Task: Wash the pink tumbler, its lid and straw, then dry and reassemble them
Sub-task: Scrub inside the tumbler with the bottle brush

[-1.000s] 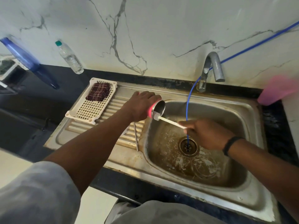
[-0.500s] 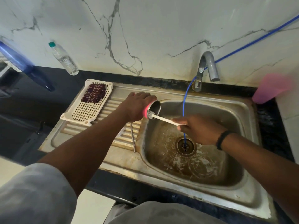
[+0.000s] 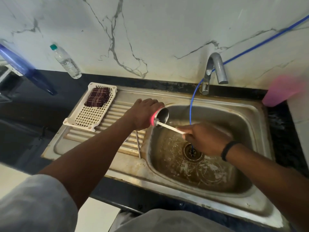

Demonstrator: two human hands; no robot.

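Tumbler (image 3: 159, 116) is in my left hand (image 3: 144, 114) right now, fingers wrapped round the body so only the pink band near the rim and the steel inside show. It's tipped on its side with the mouth facing right, held over the left edge of the sink (image 3: 260, 124) basin. My right hand (image 3: 206, 138) pinches the handle of a thin white brush (image 3: 168, 127), and the bristle end sits right at the tumbler's lower rim (looks like it's touching the lip, can't say how far in it goes). There's a black band (image 3: 228, 150) on that wrist.

A metal straw (image 3: 138, 144) lies on the ribbed drainboard just beside the basin, below my left wrist. Further left on the drainboard is a white slotted tray (image 3: 91, 117) with a folded dark checked cloth (image 3: 97, 99) in its far end. A blue hose (image 3: 192, 104) runs down past the tap (image 3: 215, 67) into the drain (image 3: 192, 152). On the dark tabletop (image 3: 33, 101) by the wall: a clear water bottle (image 3: 66, 61), a blue bottle (image 3: 25, 69) (blurry), and a pink cup (image 3: 280, 91) off to the right of the sink. Can't spot the lid.
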